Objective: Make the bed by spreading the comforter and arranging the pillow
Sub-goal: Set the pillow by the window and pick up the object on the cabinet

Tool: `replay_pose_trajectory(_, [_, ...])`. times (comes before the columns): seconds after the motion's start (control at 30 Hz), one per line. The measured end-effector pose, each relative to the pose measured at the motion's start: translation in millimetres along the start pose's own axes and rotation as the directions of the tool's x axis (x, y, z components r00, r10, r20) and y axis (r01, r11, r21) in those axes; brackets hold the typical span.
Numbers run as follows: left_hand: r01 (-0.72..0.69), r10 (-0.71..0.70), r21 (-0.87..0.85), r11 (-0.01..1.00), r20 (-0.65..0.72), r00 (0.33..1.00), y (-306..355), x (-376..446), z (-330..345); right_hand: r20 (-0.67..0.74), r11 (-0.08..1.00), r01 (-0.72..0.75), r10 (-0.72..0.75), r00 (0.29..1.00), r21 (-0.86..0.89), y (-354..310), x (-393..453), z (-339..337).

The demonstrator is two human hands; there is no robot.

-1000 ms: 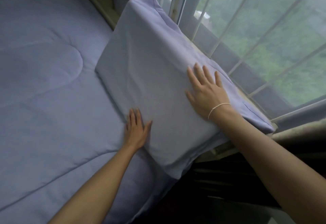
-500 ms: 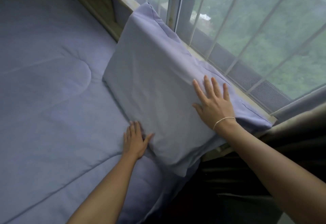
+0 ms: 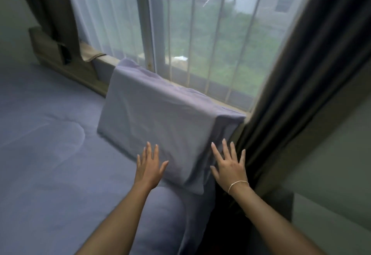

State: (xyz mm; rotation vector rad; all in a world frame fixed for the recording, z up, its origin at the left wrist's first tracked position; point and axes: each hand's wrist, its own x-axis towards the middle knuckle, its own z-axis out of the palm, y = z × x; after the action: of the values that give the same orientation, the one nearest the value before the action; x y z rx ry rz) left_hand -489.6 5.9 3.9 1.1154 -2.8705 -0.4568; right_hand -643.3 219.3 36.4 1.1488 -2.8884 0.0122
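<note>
A pale lavender pillow point(image 3: 160, 118) leans upright against the window sill at the bed's right side. The quilted lavender comforter point(image 3: 50, 154) lies spread flat over the bed. My left hand point(image 3: 149, 166) is flat with fingers straight, at the pillow's lower front edge where it meets the comforter. My right hand point(image 3: 228, 164), with a thin white band at the wrist, is spread open beside the pillow's right end. Whether either hand touches the pillow is unclear; neither grips anything.
A barred window point(image 3: 210, 43) with a sheer curtain stands behind the pillow. A dark curtain point(image 3: 301, 94) hangs at the right, close to my right hand. A wooden ledge point(image 3: 66, 65) runs along the wall at the far left. A dark gap point(image 3: 224, 224) drops beside the bed.
The view has lifted and pulled back. My right hand has slid off the pillow's face to its right end. My left hand has moved slightly back along the lower edge.
</note>
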Motion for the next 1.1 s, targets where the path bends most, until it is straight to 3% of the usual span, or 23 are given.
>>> replay_pose_trajectory(0.37, [-0.381, 0.381, 0.006, 0.924, 0.02, 0.924, 53.7, -110.3, 14.8, 0.116, 0.94, -0.34, 0.335, 0.935, 0.029, 31.5, -207.1, 8.8])
replay_pose_trajectory(0.67, [-0.58, 0.585, -0.081, 0.811, 0.132, 0.8, 128.3, -167.3, 28.2, 0.256, 0.808, -0.586, 0.554, 0.792, 0.066, 104.7, -336.3, 12.7])
replay_pose_trajectory(0.97, [-0.637, 0.634, -0.095, 0.765, 0.28, 0.721, 211.8, -220.1, 96.4, 0.344, 0.627, -0.765, 0.693, 0.634, 0.148, 183.7, -409.7, 33.6])
replay_pose_trajectory(1.1, [-0.58, 0.588, -0.144, 0.802, 0.368, 0.721, 266.6, -254.3, 144.9, 0.425, 0.563, -0.794, 0.676, 0.602, 0.229, 237.1, -432.3, 55.6])
